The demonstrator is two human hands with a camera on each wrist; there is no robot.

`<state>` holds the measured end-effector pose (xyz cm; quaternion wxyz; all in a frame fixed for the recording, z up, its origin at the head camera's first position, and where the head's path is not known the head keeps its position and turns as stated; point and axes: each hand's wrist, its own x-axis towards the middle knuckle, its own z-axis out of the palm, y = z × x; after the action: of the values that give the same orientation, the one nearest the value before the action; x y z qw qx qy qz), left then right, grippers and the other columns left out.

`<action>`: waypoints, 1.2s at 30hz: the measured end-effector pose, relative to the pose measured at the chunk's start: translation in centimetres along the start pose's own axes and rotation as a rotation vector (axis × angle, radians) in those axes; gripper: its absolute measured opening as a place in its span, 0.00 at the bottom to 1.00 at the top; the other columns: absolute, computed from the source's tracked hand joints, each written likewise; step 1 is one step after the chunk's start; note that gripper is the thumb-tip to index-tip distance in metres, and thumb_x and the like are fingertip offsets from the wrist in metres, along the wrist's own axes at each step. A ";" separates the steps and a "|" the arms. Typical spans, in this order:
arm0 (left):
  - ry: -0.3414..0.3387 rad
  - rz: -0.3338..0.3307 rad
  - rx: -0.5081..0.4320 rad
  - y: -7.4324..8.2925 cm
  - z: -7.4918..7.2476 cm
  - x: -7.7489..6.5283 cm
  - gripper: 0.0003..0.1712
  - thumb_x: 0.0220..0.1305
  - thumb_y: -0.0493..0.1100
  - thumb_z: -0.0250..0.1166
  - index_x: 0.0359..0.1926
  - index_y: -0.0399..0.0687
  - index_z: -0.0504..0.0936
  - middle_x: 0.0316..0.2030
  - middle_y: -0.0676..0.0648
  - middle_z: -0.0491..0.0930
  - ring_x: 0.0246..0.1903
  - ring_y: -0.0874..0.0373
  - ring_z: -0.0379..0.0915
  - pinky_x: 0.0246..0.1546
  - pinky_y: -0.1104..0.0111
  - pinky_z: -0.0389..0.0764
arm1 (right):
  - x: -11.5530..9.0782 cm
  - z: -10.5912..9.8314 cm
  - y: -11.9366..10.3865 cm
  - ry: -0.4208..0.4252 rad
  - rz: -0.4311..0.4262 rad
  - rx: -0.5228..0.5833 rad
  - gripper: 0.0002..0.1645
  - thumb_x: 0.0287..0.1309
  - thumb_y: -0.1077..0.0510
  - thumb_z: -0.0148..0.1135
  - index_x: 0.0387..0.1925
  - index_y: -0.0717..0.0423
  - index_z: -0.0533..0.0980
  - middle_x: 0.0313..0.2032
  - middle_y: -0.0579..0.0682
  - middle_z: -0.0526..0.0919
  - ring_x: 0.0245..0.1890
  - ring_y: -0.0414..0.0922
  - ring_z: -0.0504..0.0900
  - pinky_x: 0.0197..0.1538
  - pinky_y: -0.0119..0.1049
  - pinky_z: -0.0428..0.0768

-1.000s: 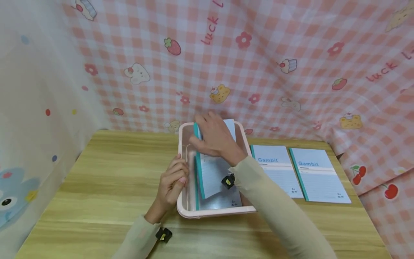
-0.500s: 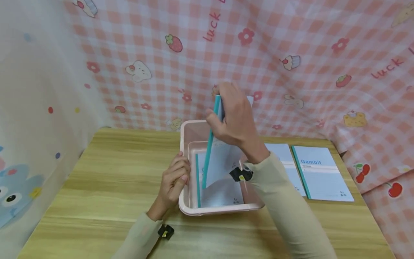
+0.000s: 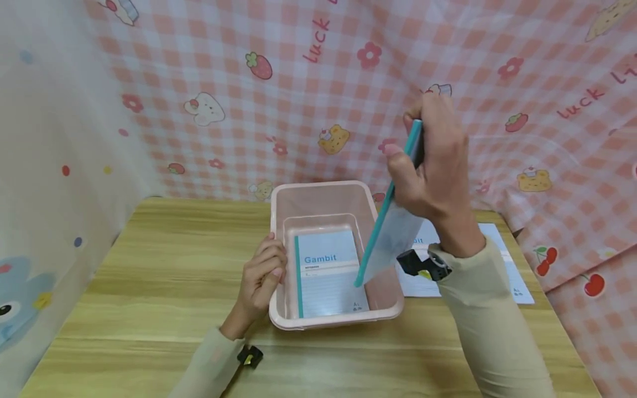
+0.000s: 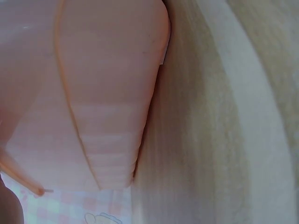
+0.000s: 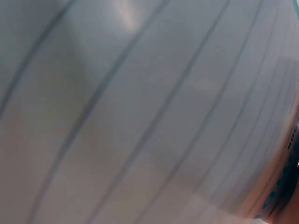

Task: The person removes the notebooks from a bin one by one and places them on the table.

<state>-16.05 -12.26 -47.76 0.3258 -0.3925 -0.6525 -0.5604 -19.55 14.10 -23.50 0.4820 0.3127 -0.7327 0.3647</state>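
Note:
My right hand (image 3: 443, 160) grips a notebook (image 3: 390, 235) by its upper part, thumb on the teal spine side. The notebook is tilted in the air, its lower end over the right side of a pink plastic bin (image 3: 335, 319). Its lined cover (image 5: 140, 116) fills the right wrist view. Inside the bin lies another Gambit notebook (image 3: 328, 282), flat with its spine to the left. My left hand (image 3: 261, 271) holds the bin's left rim, fingers curled over the edge. The bin's outer wall (image 4: 112, 93) takes up much of the left wrist view.
Two more Gambit notebooks lie to the right of the bin: a nearer notebook (image 3: 417, 286), partly hidden by the held one, and a farther notebook (image 3: 517, 284), partly behind my right arm. The wooden table (image 3: 164, 276) meets a checked cloth (image 3: 298, 121) behind.
My right hand has lifted the notebook up out of the bin and carried it right, turning it steeper. The notebook beneath has come into view. My left hand stays on the rim.

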 end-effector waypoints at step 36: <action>0.007 -0.032 -0.027 0.2 0.1 0.0 0.14 0.56 0.27 0.49 0.18 0.45 0.69 0.26 0.45 0.75 0.43 0.47 0.71 0.75 0.50 0.56 | -22.4 -6.9 7.5 -0.909 0.322 -0.407 0.11 0.54 0.51 0.59 0.33 0.53 0.71 0.22 0.44 0.70 0.26 0.45 0.66 0.34 0.37 0.64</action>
<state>-15.89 -12.18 -47.74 0.3138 -0.3843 -0.6498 -0.5758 -14.71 26.28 -44.34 0.1042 0.2228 -0.9628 0.1120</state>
